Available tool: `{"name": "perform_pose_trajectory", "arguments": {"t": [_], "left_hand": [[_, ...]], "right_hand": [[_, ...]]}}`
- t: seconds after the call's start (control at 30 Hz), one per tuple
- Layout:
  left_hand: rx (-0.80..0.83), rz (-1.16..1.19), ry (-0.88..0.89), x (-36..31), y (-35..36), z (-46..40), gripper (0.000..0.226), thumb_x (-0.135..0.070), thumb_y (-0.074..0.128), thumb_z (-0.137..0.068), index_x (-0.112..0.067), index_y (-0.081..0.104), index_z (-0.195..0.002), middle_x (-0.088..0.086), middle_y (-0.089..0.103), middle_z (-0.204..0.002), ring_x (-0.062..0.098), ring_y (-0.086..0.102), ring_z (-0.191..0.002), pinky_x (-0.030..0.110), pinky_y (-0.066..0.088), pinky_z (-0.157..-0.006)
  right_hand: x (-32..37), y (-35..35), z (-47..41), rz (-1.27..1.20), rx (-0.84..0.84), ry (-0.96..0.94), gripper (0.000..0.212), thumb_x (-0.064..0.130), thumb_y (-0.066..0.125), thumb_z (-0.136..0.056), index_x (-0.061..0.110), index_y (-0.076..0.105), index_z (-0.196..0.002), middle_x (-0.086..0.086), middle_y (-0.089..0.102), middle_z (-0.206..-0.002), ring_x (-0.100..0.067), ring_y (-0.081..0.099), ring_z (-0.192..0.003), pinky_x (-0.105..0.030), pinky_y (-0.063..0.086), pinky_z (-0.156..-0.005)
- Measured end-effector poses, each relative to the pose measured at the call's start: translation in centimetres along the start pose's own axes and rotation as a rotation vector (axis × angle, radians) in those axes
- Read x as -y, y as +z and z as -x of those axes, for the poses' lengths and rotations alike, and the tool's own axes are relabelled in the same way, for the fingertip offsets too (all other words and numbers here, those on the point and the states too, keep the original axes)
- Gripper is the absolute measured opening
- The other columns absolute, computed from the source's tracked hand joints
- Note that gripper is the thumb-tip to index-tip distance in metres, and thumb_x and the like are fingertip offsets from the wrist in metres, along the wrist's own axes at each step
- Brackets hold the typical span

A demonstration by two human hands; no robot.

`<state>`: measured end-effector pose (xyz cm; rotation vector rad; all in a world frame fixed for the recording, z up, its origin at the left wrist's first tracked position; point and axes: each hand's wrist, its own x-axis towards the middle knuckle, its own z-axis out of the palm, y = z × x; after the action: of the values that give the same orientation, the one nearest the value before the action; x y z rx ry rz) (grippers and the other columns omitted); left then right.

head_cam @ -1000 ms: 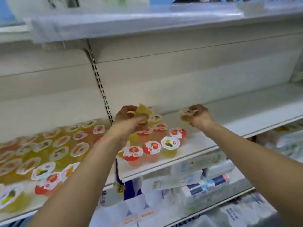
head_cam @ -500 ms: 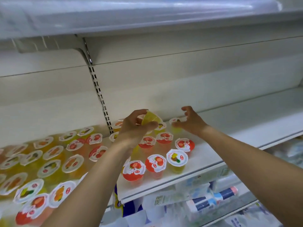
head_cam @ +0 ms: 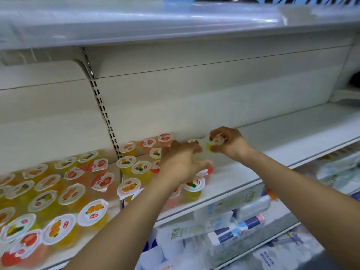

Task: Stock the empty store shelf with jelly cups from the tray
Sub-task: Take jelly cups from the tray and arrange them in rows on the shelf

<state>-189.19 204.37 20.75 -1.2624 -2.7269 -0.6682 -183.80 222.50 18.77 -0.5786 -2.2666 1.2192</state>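
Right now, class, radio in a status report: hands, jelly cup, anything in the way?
Right hand grips yellow jelly cup at shelf back. Left hand over stocked cups, grip unclear. Shelf bare to the right.

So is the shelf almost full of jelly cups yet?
Not yet. Done: many jelly cups already stand along the shelf's left part. In hand: the right hand grips a yellow cup at the back of the row; the left hand reaches in beside it, its grip unclear. Left: the shelf's right stretch is bare.
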Motion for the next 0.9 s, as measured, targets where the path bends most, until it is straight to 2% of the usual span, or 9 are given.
{"name": "perform_pose_trajectory", "arguments": {"t": [0.07, 0.13, 0.3, 0.43, 0.5, 0.6, 0.7, 0.8, 0.9], "left_hand": [[0.066, -0.178, 0.018, -0.3, 0.9, 0.6, 0.059, -0.073, 0.057, -0.074, -0.04, 0.059, -0.123, -0.002, 0.06, -0.125, 0.02, 0.047, -0.121, 0.039, 0.034, -0.102], [0.088, -0.253, 0.019, -0.5, 1.4, 0.7, 0.055, -0.073, 0.055, -0.075, -0.044, 0.06, -0.121, 0.002, 0.06, -0.122, 0.023, 0.044, -0.121, 0.041, 0.028, -0.102], [0.09, -0.226, 0.02, -0.6, 1.5, 0.7, 0.035, -0.058, 0.058, -0.08, -0.044, 0.065, -0.112, -0.001, 0.064, -0.109, 0.024, 0.044, -0.117, 0.043, 0.028, -0.101], [0.098, -0.188, -0.007, -0.8, 1.8, 0.6, 0.033, -0.053, 0.057, -0.081, -0.043, 0.064, -0.112, -0.005, 0.064, -0.111, 0.023, 0.045, -0.115, 0.041, 0.029, -0.097], [0.101, -0.159, -0.016, -0.9, 1.9, 0.8, 0.037, -0.053, 0.058, -0.081, -0.041, 0.062, -0.116, -0.006, 0.062, -0.117, 0.022, 0.046, -0.117, 0.039, 0.032, -0.097], [0.094, -0.093, 0.0, -1.2, 2.0, 2.0, 0.052, -0.054, 0.059, -0.083, -0.038, 0.051, -0.132, -0.005, 0.054, -0.133, 0.022, 0.04, -0.126, 0.039, 0.035, -0.102], [-0.015, -0.004, 0.097, -1.7, 2.3, 4.1, 0.053, -0.05, 0.059, -0.086, -0.036, 0.047, -0.137, -0.007, 0.049, -0.137, 0.017, 0.036, -0.127, 0.034, 0.032, -0.102], [-0.101, 0.096, 0.165, -2.5, 3.0, 6.7, 0.048, -0.042, 0.06, -0.089, -0.03, 0.05, -0.135, -0.007, 0.05, -0.135, 0.013, 0.035, -0.126, 0.03, 0.03, -0.102], [-0.17, 0.185, 0.272, -3.8, 4.6, 9.4, 0.04, -0.033, 0.062, -0.089, -0.026, 0.056, -0.128, -0.006, 0.054, -0.127, 0.011, 0.042, -0.12, 0.027, 0.035, -0.098]], "right_hand": [[-2.2, 0.6, 0.2, 0.092, 0.051, 0.022, 0.04, 0.006, 0.084, -0.066, 0.023, 0.065, -0.097, 0.008, 0.067, -0.089, -0.009, 0.062, -0.08, -0.016, 0.05, -0.071], [-3.3, 1.2, 0.2, 0.115, 0.095, 0.019, 0.042, 0.008, 0.084, -0.065, 0.025, 0.065, -0.099, 0.006, 0.068, -0.093, -0.014, 0.064, -0.087, -0.024, 0.051, -0.078], [-3.5, 2.2, -0.1, 0.103, 0.126, 0.009, 0.044, 0.009, 0.085, -0.064, 0.022, 0.066, -0.102, 0.002, 0.068, -0.095, -0.013, 0.063, -0.085, -0.022, 0.049, -0.077], [-3.2, 2.0, 0.2, 0.077, 0.186, 0.003, 0.045, 0.009, 0.084, -0.067, 0.02, 0.065, -0.107, 0.002, 0.065, -0.092, -0.013, 0.06, -0.081, -0.018, 0.046, -0.072], [-3.0, 1.7, 0.8, 0.089, 0.2, -0.012, 0.045, 0.013, 0.082, -0.071, 0.021, 0.064, -0.112, 0.003, 0.065, -0.098, -0.013, 0.059, -0.086, -0.017, 0.044, -0.074], [-2.8, 0.6, 2.7, 0.148, 0.123, -0.062, 0.043, 0.023, 0.073, -0.082, 0.028, 0.061, -0.122, 0.005, 0.059, -0.116, -0.013, 0.055, -0.103, -0.022, 0.043, -0.084], [-2.5, -1.2, 6.1, 0.209, 0.016, -0.187, 0.04, 0.028, 0.066, -0.088, 0.027, 0.058, -0.127, 0.005, 0.056, -0.125, -0.012, 0.054, -0.109, -0.025, 0.042, -0.092], [-2.9, -3.1, 10.0, 0.264, -0.03, -0.248, 0.037, 0.034, 0.061, -0.091, 0.027, 0.056, -0.128, 0.008, 0.055, -0.124, -0.008, 0.054, -0.107, -0.027, 0.043, -0.093], [-4.3, -4.4, 13.9, 0.299, -0.062, -0.262, 0.036, 0.045, 0.054, -0.092, 0.028, 0.058, -0.124, 0.012, 0.057, -0.117, -0.006, 0.056, -0.102, -0.03, 0.047, -0.087]]}}
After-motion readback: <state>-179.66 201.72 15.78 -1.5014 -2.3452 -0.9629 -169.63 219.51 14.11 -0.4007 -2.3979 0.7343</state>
